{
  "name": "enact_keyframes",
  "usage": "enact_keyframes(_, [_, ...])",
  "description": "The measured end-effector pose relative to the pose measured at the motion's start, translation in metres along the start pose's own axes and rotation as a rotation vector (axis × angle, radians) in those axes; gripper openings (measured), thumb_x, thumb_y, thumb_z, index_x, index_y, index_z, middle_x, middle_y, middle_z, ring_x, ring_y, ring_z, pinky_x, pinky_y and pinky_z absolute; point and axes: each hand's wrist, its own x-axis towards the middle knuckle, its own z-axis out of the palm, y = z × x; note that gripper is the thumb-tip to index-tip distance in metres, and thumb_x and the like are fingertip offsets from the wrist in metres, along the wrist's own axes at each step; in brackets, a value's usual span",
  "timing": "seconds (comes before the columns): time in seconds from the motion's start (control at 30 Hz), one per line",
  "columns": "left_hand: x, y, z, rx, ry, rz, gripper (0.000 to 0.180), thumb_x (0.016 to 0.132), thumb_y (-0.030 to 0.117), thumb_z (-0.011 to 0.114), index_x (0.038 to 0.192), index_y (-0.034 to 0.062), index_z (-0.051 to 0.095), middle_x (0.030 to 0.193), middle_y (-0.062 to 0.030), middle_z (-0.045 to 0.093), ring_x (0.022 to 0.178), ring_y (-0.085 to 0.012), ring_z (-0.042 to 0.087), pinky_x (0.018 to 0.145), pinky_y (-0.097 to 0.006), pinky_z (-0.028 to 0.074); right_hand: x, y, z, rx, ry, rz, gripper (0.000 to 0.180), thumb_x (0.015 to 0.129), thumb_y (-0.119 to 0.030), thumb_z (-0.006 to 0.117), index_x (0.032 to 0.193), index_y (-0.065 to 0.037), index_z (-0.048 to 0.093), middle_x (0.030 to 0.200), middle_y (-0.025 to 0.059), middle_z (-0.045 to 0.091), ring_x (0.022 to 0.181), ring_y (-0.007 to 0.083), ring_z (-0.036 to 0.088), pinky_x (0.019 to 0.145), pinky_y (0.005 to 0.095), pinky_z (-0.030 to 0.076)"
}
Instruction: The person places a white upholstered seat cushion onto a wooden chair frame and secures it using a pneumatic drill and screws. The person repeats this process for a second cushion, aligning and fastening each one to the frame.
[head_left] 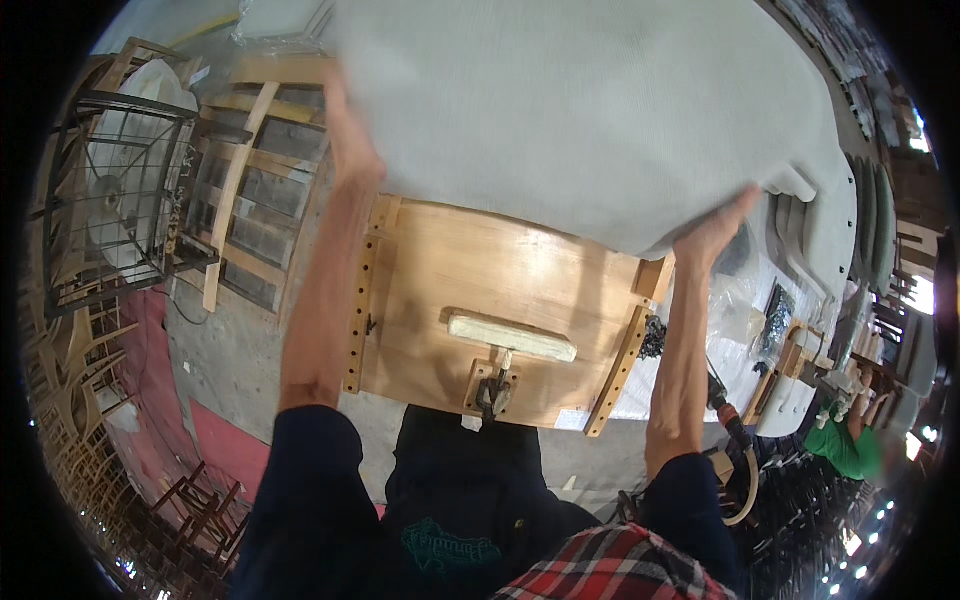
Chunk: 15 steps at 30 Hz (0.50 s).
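Observation:
A large pale grey-white panel (590,110) with a smooth, slightly blurred surface fills the top middle. My left hand (352,150) holds its left edge. My right hand (712,232) grips its lower right corner, the fingers partly hidden behind it. Under and nearer than the panel lies a wooden jig board (460,275), flanked by wooden strips with rows of holes (617,370). Close to the board's near edge, a toggle clamp (492,390) on a small wooden block carries a white padded bar (512,338).
A black wire-frame fan (120,200) stands at the left beside a slatted wooden pallet (245,190). To the right are a power tool with a hose (735,425), clear plastic wrap (735,315) and curved pale panels (795,250). Farther right is a person in green (845,445).

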Motion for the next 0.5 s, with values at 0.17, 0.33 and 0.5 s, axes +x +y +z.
enact_keyframes(0.17, [-0.065,-0.027,-0.083,-0.625,-0.373,0.004,0.074,0.104,0.068,0.028,0.131,0.0059,0.058,0.132,-0.0118,0.06,0.119,-0.0222,0.058,0.098,-0.04,0.051,-0.069,-0.019,-0.054,0.394,0.243,0.148,0.062,0.106,-0.045,0.041,0.146,0.002,0.045,0.145,0.0171,0.052,0.133,0.0293,0.051,0.113,0.043,0.041])
enact_keyframes(0.33, [-0.103,-0.053,-0.12,-0.546,-0.52,-0.165,0.073,0.104,0.068,0.025,0.111,0.0078,0.065,0.112,-0.0059,0.066,0.094,-0.013,0.067,0.074,-0.028,0.057,-0.169,0.002,-0.145,0.551,0.069,0.395,0.06,0.105,-0.044,0.044,0.144,0.001,0.047,0.141,0.0157,0.055,0.131,0.0293,0.053,0.111,0.0427,0.044])
enact_keyframes(0.5, [-0.248,0.021,-0.104,-0.41,-0.312,-0.374,0.068,0.104,0.061,0.039,0.128,0.0022,0.061,0.115,-0.0099,0.067,0.097,-0.013,0.066,0.081,-0.026,0.055,-0.247,-0.029,-0.163,0.833,0.222,0.58,0.058,0.1,-0.041,0.051,0.142,0.0,0.049,0.138,0.0157,0.057,0.126,0.03,0.056,0.107,0.0417,0.046])
